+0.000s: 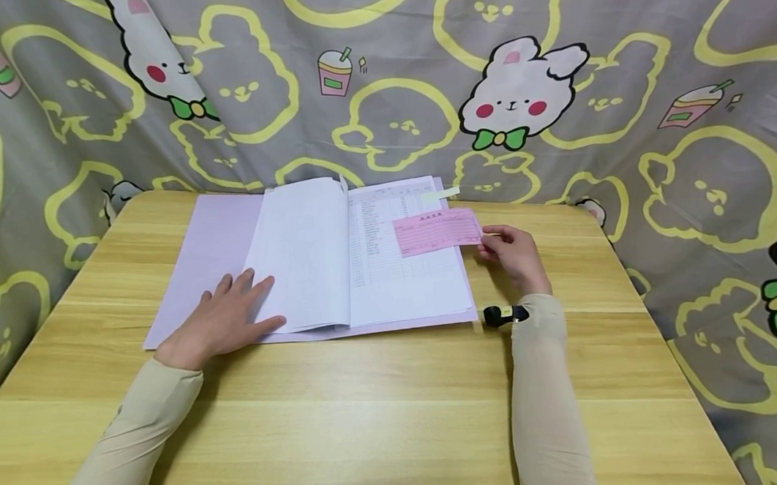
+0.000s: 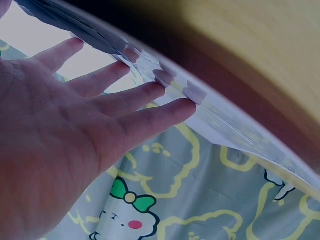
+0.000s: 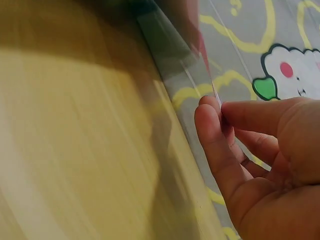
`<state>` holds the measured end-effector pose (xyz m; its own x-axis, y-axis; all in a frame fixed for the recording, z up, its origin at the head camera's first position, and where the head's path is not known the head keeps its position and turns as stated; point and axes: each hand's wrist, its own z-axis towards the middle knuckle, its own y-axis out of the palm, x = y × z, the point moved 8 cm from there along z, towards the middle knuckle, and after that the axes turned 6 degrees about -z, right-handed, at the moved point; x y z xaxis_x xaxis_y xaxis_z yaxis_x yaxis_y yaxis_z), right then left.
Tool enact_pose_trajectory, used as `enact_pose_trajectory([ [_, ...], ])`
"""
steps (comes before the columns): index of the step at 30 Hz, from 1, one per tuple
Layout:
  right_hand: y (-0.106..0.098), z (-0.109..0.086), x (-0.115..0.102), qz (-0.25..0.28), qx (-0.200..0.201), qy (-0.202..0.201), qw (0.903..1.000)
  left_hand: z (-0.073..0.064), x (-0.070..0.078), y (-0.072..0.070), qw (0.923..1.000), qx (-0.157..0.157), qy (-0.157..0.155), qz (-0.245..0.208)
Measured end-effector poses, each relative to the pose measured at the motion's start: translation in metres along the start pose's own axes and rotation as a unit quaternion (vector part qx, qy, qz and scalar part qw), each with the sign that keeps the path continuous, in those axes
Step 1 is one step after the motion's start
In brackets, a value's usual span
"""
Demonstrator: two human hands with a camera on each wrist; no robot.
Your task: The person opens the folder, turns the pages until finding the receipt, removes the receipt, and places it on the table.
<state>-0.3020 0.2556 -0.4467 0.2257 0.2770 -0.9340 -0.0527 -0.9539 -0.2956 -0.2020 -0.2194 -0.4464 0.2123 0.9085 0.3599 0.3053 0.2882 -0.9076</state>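
A lilac folder (image 1: 219, 226) lies spread on the table with white sheets (image 1: 306, 254) turned over to the left. On its right side a printed table form (image 1: 404, 293) is exposed. My left hand (image 1: 224, 317) rests with spread, straight fingers on the turned sheets and the folder's left cover; the left wrist view shows the fingertips (image 2: 182, 107) at the paper. With thumb and forefinger my right hand (image 1: 510, 251) pinches the right edge of a pink printed slip (image 1: 437, 232), which overlaps the form. In the right wrist view the slip (image 3: 205, 55) shows nearly edge-on.
A pale sticky tab (image 1: 440, 194) sticks out from the form's upper right edge. The wooden table (image 1: 371, 419) runs back to a grey patterned curtain (image 1: 406, 73). A small black device (image 1: 501, 316) sits at my right wrist.
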Motion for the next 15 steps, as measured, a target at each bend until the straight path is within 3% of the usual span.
enact_pose_trajectory([
  [15, -0.04, -0.007, 0.012, 0.076, 0.043, 0.03, 0.9957, 0.001, 0.001, 0.0, 1.0, 0.0, 0.001, 0.003],
])
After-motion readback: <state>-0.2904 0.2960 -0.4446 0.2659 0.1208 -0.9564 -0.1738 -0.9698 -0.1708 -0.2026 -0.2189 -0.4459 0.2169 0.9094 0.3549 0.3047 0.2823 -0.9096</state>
